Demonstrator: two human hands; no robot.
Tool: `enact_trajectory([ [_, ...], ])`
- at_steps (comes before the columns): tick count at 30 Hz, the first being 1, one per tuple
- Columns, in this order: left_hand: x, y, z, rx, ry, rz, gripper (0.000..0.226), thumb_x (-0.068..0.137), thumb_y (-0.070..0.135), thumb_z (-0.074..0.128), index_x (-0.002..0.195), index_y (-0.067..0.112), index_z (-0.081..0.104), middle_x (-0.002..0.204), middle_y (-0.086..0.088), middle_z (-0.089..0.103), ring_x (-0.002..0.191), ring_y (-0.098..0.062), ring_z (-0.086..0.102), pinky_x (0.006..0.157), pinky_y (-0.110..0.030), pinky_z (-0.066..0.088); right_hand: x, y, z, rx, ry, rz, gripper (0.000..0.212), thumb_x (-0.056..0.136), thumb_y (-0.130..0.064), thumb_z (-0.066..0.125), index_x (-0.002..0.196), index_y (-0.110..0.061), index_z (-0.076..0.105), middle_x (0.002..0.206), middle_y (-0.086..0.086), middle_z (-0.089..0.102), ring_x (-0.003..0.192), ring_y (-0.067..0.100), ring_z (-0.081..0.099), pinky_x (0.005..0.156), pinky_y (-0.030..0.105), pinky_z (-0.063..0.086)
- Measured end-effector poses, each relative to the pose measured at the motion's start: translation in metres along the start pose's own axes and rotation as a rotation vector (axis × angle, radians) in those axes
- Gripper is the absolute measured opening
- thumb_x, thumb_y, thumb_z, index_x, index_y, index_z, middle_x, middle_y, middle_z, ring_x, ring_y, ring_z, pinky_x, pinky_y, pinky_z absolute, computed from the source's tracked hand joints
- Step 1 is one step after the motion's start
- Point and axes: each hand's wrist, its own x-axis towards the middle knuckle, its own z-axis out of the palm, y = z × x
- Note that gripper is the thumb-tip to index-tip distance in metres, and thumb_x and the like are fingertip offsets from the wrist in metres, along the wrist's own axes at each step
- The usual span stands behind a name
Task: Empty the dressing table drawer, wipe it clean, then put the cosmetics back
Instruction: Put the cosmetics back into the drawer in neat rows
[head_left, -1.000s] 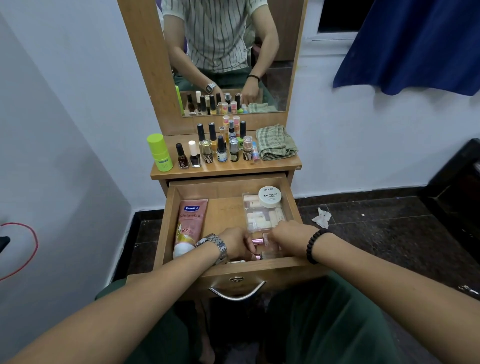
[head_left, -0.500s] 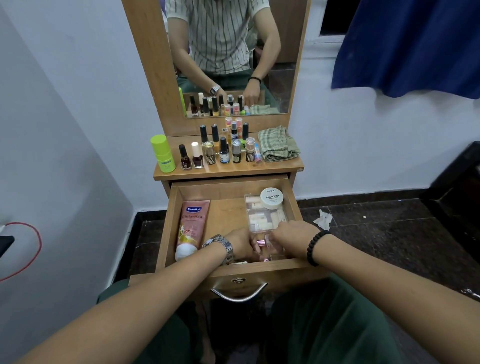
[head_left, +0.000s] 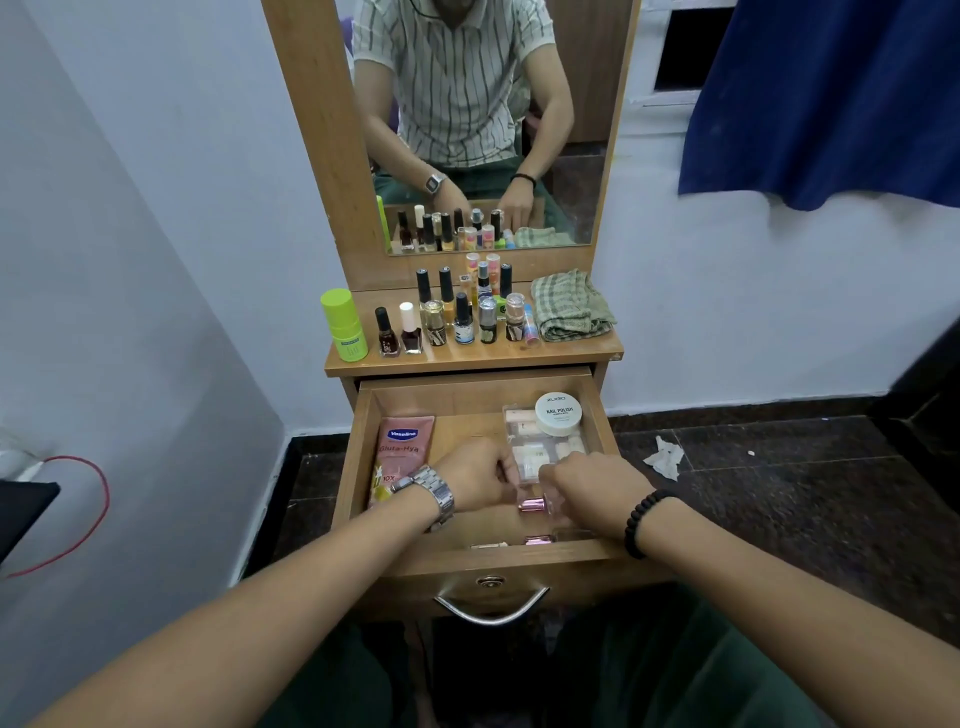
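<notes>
The wooden drawer (head_left: 347, 467) stands pulled out under the dressing table. Both my hands are inside it, close together. My left hand (head_left: 475, 475) and my right hand (head_left: 592, 486) have curled fingers that hold a small clear pink-capped cosmetic (head_left: 531, 504) between them. A second pink-capped piece (head_left: 537, 540) lies by the drawer front. A pink Vaseline tube (head_left: 402, 449) lies along the left side. At the back right sits a clear box of pale items (head_left: 524, 457) with a white nail polish jar (head_left: 558, 413) on it.
On the tabletop (head_left: 597, 351) stand several nail polish bottles (head_left: 462, 317), a lime green bottle (head_left: 344, 325) and a folded checked cloth (head_left: 569, 306). The mirror (head_left: 488, 119) rises behind. A crumpled tissue (head_left: 665, 457) lies on the dark floor at right. White walls close in on the left.
Both hands have moved a little back from the drawer front, and the pink-capped cosmetic now shows between them. The view has tilted slightly.
</notes>
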Motion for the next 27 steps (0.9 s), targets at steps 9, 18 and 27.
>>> enact_trajectory([
  [9, -0.01, 0.006, -0.109, 0.215, 0.436, 0.168, 0.009, 0.083, 0.015, 0.064, 0.078, 0.023, 0.065, 0.077, 0.015, 0.066, 0.075, -0.003, 0.062, 0.07, -0.025, 0.052, 0.024, -0.015, 0.0, 0.292, 0.158, -0.003, 0.029, 0.09, -0.014, 0.045, 0.116, -0.024, 0.053, 0.125, -0.003, 0.058, 0.111, 0.02, 0.056, 0.077, 0.03, 0.04],
  [18, 0.035, 0.009, -0.158, 0.523, 0.631, 0.215, 0.021, 0.087, 0.021, 0.063, 0.107, 0.017, 0.064, 0.105, 0.003, 0.065, 0.1, -0.018, 0.058, 0.087, -0.03, 0.043, 0.036, -0.017, 0.003, 0.494, 0.238, 0.057, 0.026, 0.089, -0.018, 0.05, 0.114, -0.027, 0.053, 0.122, -0.009, 0.059, 0.109, 0.017, 0.056, 0.082, 0.033, 0.045],
  [27, 0.068, 0.022, -0.14, 0.696, 0.558, 0.087, 0.035, 0.088, 0.041, 0.059, 0.121, 0.03, 0.056, 0.122, 0.005, 0.059, 0.126, -0.021, 0.038, 0.096, -0.042, 0.025, 0.041, -0.018, 0.01, 0.575, 0.265, 0.08, 0.028, 0.088, -0.018, 0.052, 0.113, -0.029, 0.055, 0.119, -0.008, 0.062, 0.098, 0.018, 0.061, 0.08, 0.031, 0.045],
])
